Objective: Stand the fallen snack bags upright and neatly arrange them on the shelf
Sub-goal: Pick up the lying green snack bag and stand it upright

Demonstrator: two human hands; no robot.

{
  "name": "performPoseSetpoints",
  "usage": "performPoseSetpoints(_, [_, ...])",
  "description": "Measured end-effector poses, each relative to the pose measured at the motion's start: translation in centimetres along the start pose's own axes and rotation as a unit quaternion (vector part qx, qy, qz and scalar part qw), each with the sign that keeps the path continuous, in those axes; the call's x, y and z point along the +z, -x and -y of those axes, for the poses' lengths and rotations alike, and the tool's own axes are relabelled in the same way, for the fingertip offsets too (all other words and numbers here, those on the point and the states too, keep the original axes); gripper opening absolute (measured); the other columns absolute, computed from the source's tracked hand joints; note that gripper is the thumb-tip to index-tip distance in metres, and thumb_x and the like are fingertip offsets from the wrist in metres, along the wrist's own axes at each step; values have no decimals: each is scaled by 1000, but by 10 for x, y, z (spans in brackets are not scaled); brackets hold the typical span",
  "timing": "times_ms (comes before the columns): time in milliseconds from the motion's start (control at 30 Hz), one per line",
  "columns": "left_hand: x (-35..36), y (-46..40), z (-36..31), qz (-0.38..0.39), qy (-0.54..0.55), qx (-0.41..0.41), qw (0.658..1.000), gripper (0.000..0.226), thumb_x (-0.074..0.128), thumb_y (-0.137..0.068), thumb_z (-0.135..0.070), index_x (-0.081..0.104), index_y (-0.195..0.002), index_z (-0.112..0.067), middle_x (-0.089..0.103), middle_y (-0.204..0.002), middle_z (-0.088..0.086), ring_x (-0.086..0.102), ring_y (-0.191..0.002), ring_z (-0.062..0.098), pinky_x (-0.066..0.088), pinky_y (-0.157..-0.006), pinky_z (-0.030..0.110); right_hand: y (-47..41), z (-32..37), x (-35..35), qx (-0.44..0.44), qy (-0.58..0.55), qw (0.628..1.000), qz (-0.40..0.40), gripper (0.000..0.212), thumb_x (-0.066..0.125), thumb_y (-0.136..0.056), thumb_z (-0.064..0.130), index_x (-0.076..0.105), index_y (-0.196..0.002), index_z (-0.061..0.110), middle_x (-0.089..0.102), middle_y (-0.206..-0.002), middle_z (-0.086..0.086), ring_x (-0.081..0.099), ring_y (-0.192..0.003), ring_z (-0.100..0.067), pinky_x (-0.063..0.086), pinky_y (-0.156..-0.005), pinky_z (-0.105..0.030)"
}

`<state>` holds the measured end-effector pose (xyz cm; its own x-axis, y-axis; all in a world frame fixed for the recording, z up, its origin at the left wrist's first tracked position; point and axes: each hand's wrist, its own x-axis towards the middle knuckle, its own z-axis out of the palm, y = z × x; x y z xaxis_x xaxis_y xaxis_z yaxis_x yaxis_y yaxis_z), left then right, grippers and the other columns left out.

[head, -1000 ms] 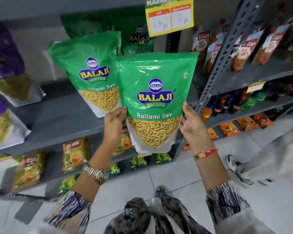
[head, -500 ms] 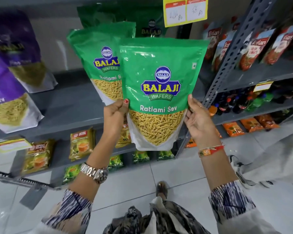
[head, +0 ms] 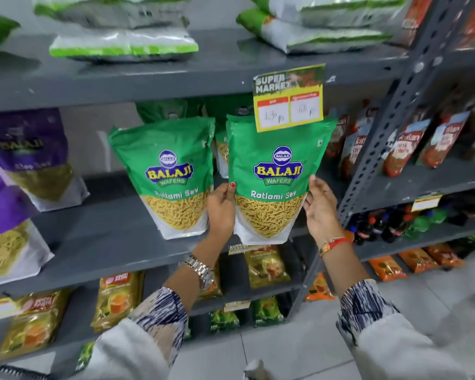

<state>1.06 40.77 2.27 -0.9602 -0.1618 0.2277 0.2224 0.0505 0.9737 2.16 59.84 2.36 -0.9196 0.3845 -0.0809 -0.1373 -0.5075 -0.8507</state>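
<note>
Both hands hold one green Balaji Ratlami Sev bag (head: 274, 182) upright by its lower edges: the left hand (head: 221, 207) pinches the left edge with the thumb on the front, and the right hand (head: 320, 208) cups the right edge with its fingers spread. The bag's base hangs at the front lip of the grey middle shelf (head: 115, 242), seemingly not yet seated on it. The likeliest trouble is a release too near the lip, since the sev sits heavy in the lower half and the bag could tip forward off the edge. Its top also crowds the yellow price tag (head: 288, 102), which could snag it. A second Ratlami Sev bag (head: 170, 176) stands just beside it on the left, and a nudge could topple it. Each bag's clear window shows yellow sev filling the bottom; more green bags stand behind.
</note>
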Motion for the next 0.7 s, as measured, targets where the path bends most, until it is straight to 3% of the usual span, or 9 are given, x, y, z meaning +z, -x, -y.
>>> performPoseSetpoints(167, [21, -23, 12, -53, -5, 18, 998, 25, 43, -95, -11, 60, -85, 4, 48, -64, -9, 38, -59, 1, 31, -52, 10, -39, -1, 13, -18, 6, 1000, 16, 10, 50, -93, 18, 57, -86, 20, 66, -95, 0, 64, -80, -8, 52, -69, -21])
performPoseSetpoints(267, [22, -29, 18, -51, -5, 25, 998, 23, 41, -96, -11, 56, -79, -5, 47, -66, -3, 38, -62, 4, 30, -54, 11, -49, -7, 13, -20, 21, 999, 39, 11, 49, -94, 18, 57, -87, 19, 65, -97, 0, 63, -83, -10, 52, -73, -23])
performPoseSetpoints(400, [17, -26, 32, -16, 11, 33, 999, 30, 38, -97, -12, 46, -69, -17, 40, -64, -5, 38, -55, -7, 32, -55, 8, -53, -19, 11, -20, 43, 996, 75, 10, 47, -95, 22, 56, -92, 22, 65, -102, -2, 62, -89, -13, 52, -76, -28])
performPoseSetpoints(467, [15, -22, 42, 30, 42, 6, 999, 21, 36, -98, -15, 55, -91, -11, 54, -81, -5, 51, -69, -13, 39, -68, 4, -53, -25, 11, -17, 66, 993, 93, 14, 45, -95, 30, 57, -101, 25, 66, -108, 2, 66, -93, -7, 55, -76, -24])
performPoseSetpoints(533, [15, -19, 52, 74, 72, -41, 994, 26, 35, -98, -19, 49, -119, -12, 57, -107, -11, 56, -92, -16, 42, -80, 3, -51, -36, 8, 3, 119, 987, 107, 32, 43, -93, 43, 54, -118, 25, 64, -121, 3, 64, -104, -6, 53, -84, -25])
performPoseSetpoints(600, [18, -15, 60, 99, 84, -87, 988, 31, 36, -97, -23, 37, -128, -24, 52, -118, -17, 53, -101, -15, 41, -79, 1, -46, -49, 3, 36, 163, 981, 103, 58, 43, -86, 58, 46, -133, 25, 56, -136, 0, 56, -119, -11, 46, -96, -31])
performPoseSetpoints(700, [22, -14, 66, 103, 96, -121, 983, 49, 40, -96, -21, 22, -141, -22, 42, -131, -12, 50, -109, -4, 43, -75, -2, -41, -59, -2, 42, 151, 982, 109, 74, 48, -74, 68, 44, -136, 27, 56, -136, 2, 55, -121, -10, 45, -95, -29])
